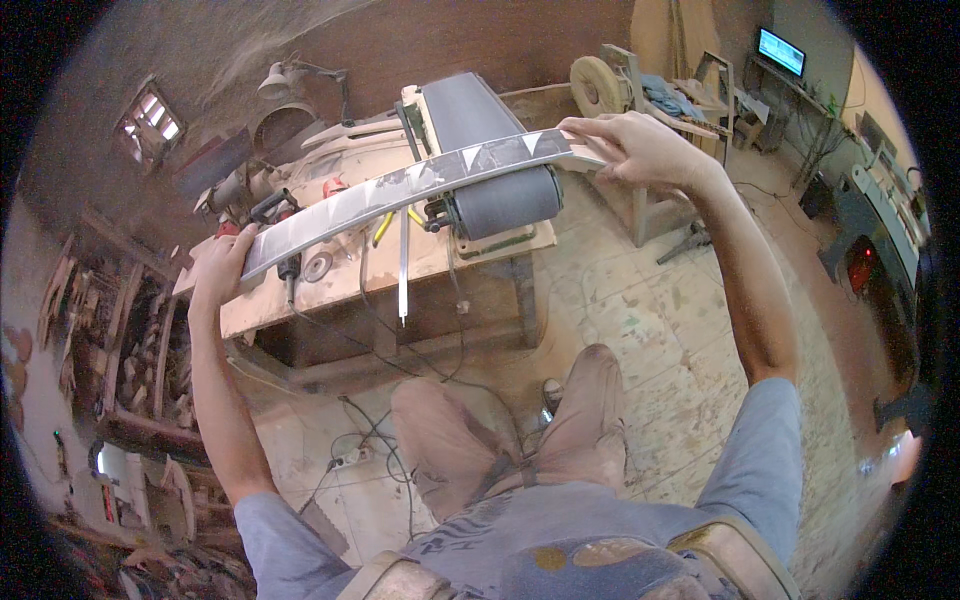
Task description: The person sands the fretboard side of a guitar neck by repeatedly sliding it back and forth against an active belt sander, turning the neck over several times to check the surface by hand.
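A long, thin board (400,187) with a grey face and pale triangular marks stretches between my two hands. My left hand (222,264) is closed around its left end, and my right hand (645,150) grips its right end. Behind and below the board is a belt sander with a wide grey belt (472,108) and a roller end (512,203). The board's right half crosses in front of the belt just above the roller; whether it touches the belt I cannot tell.
The sander stands on a dusty workbench (340,290) with a power tool (288,225), a round disc (317,267) and a desk lamp (275,82). Cables and a power strip (350,458) lie on the floor near my feet. Wooden shelves (120,330) stand left, a lit monitor (781,52) far right.
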